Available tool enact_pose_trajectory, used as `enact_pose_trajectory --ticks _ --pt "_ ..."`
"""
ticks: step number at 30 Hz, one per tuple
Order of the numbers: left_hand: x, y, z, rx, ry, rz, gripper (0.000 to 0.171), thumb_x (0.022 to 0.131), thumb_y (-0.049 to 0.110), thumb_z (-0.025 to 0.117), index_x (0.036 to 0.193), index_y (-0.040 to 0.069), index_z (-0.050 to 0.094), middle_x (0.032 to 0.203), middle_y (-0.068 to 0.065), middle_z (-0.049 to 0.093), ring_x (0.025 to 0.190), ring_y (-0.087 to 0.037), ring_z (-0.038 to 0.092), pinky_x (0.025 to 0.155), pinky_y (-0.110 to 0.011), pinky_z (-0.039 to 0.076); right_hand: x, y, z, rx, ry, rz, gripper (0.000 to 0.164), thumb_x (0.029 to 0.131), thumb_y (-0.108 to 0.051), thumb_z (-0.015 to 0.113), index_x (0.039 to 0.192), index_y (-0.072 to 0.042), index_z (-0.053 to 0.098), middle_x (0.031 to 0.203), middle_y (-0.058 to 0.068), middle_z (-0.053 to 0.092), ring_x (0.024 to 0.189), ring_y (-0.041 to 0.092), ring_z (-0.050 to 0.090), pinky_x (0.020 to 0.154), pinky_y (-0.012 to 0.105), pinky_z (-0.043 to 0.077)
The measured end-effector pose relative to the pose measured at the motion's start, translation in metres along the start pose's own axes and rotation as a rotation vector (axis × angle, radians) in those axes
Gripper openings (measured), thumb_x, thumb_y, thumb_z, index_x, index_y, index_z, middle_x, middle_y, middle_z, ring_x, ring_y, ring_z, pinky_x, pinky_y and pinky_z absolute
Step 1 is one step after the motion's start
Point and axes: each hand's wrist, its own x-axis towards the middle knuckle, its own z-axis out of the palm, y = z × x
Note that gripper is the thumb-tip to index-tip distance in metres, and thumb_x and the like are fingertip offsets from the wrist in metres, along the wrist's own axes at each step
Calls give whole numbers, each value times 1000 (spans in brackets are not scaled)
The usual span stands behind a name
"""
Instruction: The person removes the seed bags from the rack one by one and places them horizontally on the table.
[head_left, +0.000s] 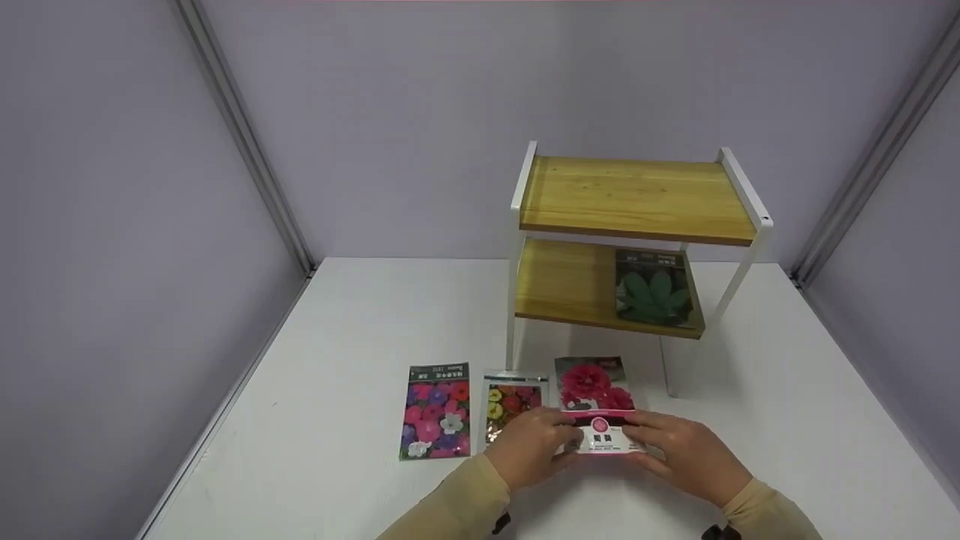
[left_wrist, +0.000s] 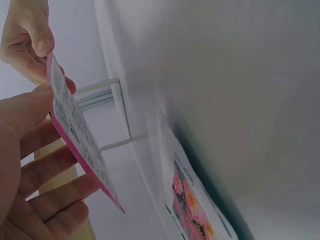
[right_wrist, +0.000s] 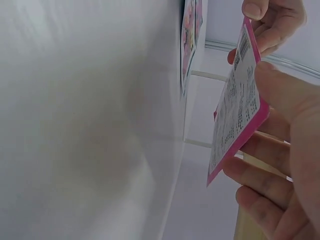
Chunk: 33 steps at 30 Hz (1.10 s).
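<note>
A seed packet [head_left: 600, 442] with a white label and red flowers on its front is pinched at its two side edges. My left hand [head_left: 531, 446] grips the left edge and my right hand [head_left: 679, 452] the right edge. In the left wrist view the packet's printed back [left_wrist: 75, 127] shows, pink-edged, tilted above the table. The right wrist view shows the same back [right_wrist: 237, 100], thumb on the near edge and fingers behind. Beside my left hand lies a white-bordered flower packet [head_left: 514, 401], its lower part hidden by that hand.
A packet of pink and purple flowers [head_left: 436, 412] lies further left on the white table [head_left: 337, 420]. A two-tier wooden shelf [head_left: 637, 196] with white legs stands beyond my hands. Its lower board [head_left: 566, 281] bears a dark leaf packet [head_left: 654, 289]. Grey walls enclose the table.
</note>
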Motion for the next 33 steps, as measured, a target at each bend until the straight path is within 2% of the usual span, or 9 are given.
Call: enact_pose_trajectory --ticks 4,10,14,18,23,28,33 --pt "2 0 5 -20 -40 -4 19 84 32 76 99 21 73 96 11 68 90 -2 62 87 -18 49 -2 -1 1 24 -69 44 42 78 -37 79 111 -12 74 116 1 68 99 18 67 78 36 57" --pt "5 2 10 -49 -128 -49 22 84 32 75 103 23 73 99 12 68 93 -1 62 88 -17 49 -6 0 3 59 -170 96 42 85 -44 70 113 -13 73 117 1 68 100 19 67 81 39 56" --pt "7 4 12 -62 -175 -60 21 85 31 74 105 23 73 98 12 68 88 1 62 82 -13 50 -7 1 5 81 -221 126 44 88 -48 65 112 -12 73 116 1 68 101 20 67 82 40 56" --pt "10 4 16 -33 -202 -39 19 86 26 74 104 22 73 95 10 68 84 0 62 77 -11 50 -8 1 5 93 -263 137 45 89 -49 63 112 -11 72 116 2 68 102 21 66 82 42 55" --pt "12 2 21 8 -238 -20 16 86 24 74 102 23 73 95 11 68 85 -1 62 79 -14 50 -8 3 9 92 -280 117 42 89 -45 64 108 -9 73 117 3 68 102 22 66 82 42 55" --pt "12 3 24 29 -271 -25 20 84 33 75 102 24 73 94 12 67 82 1 61 76 -14 50 -7 3 11 101 -301 122 41 89 -44 65 107 -8 73 115 5 69 101 23 67 82 43 55" --pt "13 5 24 63 -297 -37 21 83 33 76 102 24 74 94 12 68 80 1 61 73 -14 51 -5 2 12 110 -362 169 42 87 -45 67 107 -9 74 114 4 69 101 23 67 84 44 54"
